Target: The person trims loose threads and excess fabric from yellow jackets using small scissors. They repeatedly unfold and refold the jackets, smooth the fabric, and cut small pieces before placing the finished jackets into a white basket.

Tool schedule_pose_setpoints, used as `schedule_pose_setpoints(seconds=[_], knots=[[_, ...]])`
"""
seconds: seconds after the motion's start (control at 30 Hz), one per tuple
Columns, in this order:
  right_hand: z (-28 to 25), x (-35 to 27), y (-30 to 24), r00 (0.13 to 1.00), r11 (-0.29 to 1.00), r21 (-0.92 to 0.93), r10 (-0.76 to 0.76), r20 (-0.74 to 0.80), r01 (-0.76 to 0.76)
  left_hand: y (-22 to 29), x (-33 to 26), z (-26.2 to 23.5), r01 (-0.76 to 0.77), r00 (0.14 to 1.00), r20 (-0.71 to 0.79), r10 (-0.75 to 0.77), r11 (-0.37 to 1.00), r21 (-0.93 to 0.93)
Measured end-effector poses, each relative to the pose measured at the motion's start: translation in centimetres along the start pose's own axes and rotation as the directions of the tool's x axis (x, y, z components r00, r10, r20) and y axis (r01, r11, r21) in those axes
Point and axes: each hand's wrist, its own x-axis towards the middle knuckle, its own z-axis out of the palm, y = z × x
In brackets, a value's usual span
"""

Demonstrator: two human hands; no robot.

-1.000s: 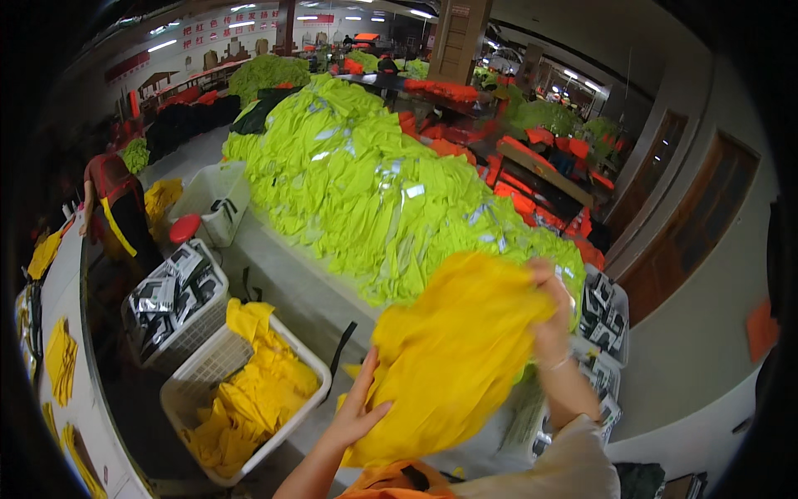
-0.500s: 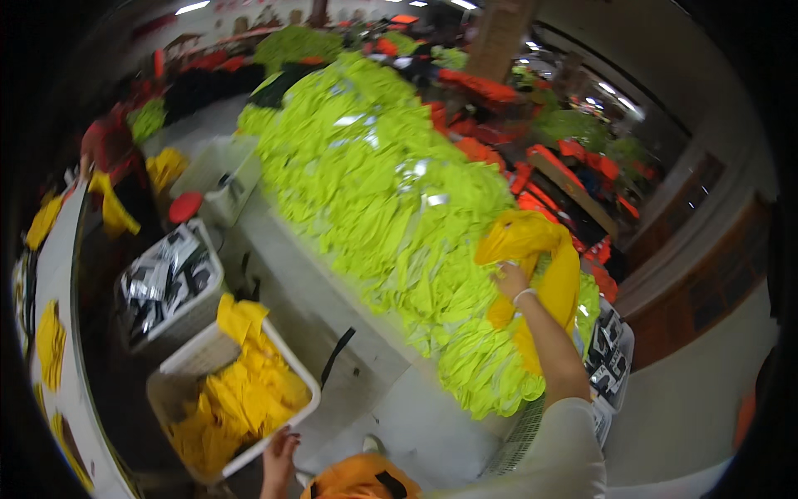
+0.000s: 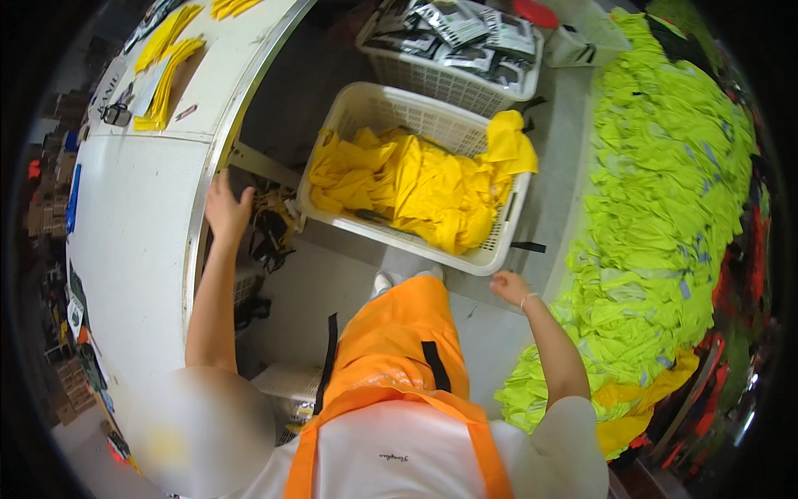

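Observation:
My left hand (image 3: 229,206) is at the edge of the white table (image 3: 141,241), with thumb and fingers apart and nothing in it. My right hand (image 3: 509,287) hangs just off the near right corner of a white plastic basket (image 3: 399,235), its fingers curled in and no object showing in them. Crumpled yellow garments (image 3: 416,179) fill the basket, one draped over its far right corner. On the right is a large heap of lime-green garments (image 3: 657,208). Another yellow garment (image 3: 640,407) lies across the heap's near end.
Behind the basket stands a second basket (image 3: 453,71) of packaged items in dark and silver bags. Folded yellow pieces (image 3: 170,79) lie on the table's far part. Black straps (image 3: 270,229) hang below the table edge. My feet (image 3: 382,284) stand close to the yellow garments' basket.
The view has swung toward the table and downward. My right hand has let go of the yellow garment, now on the green heap, and moved beside the basket. My left hand is now at the table edge.

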Motion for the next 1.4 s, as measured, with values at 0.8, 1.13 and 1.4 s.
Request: schedule_pose_setpoints(seconds=[0.8, 1.13, 1.4], knots=[[17.3, 46.0, -7.9, 0.999, 0.913, 0.408, 0.023, -0.033, -0.007, -12.0, 1.9, 12.9, 0.320, 0.947, -0.066, -0.315, 0.942, 0.101], [1.5, 12.8, -30.6, 0.708, 0.199, 0.975, -0.703, 0.072, 0.098, -7.2, 1.0, 9.2, 0.220, 0.976, -0.132, -0.176, 0.787, 0.577], [2.0, -9.2, -45.2, -0.126, 0.026, 0.869, -0.987, 0.101, 0.494, 4.4, -6.3, -2.8, 0.402, 0.913, 0.236, -0.332, 0.640, -0.655]])
